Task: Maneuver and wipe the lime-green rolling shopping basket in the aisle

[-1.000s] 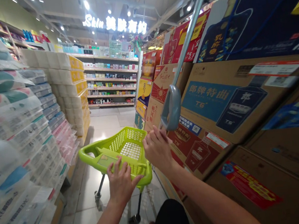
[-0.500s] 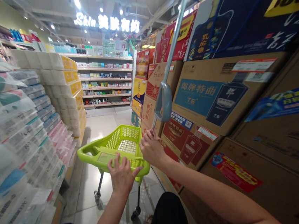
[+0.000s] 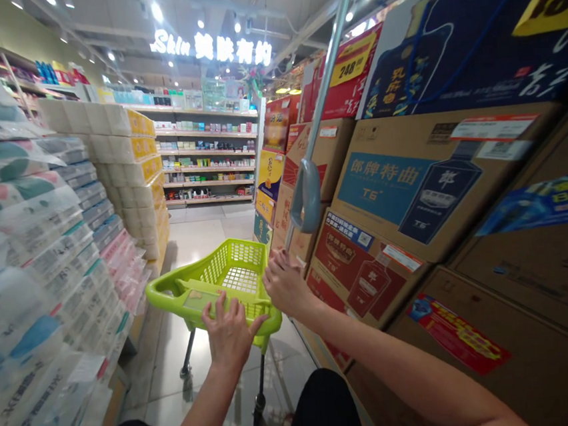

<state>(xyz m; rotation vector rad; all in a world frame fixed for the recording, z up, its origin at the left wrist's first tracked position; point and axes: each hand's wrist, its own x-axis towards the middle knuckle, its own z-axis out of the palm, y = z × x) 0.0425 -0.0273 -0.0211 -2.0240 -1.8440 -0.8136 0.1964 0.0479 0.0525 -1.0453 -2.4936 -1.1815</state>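
Observation:
A lime-green plastic shopping cart (image 3: 203, 267) with a perforated basket and thin dark legs on casters stands in front of me. My left hand (image 3: 231, 328) rests over its near handle, fingers spread across the top and thumb along the rim. At the cart's right corner, my right hand (image 3: 285, 283) is closed round the lower part of a long metal pole (image 3: 326, 78). Above that hand, the pole carries a grey-blue loop handle (image 3: 306, 197); its upper end runs out of the picture. The pole's bottom end is hidden by my hand.
Stacked cardboard liquor cartons (image 3: 386, 183) wall off the right side close by. To the left rise piles of plastic-wrapped tissue packs (image 3: 29, 231) and yellow-sided paper packs (image 3: 133, 160). The tiled aisle floor (image 3: 198, 231) leads to shelves (image 3: 206, 137) under a lit sign.
The cartons on the right look slightly nearer and the view has shifted a little. Both hands keep their places on the cart and the pole.

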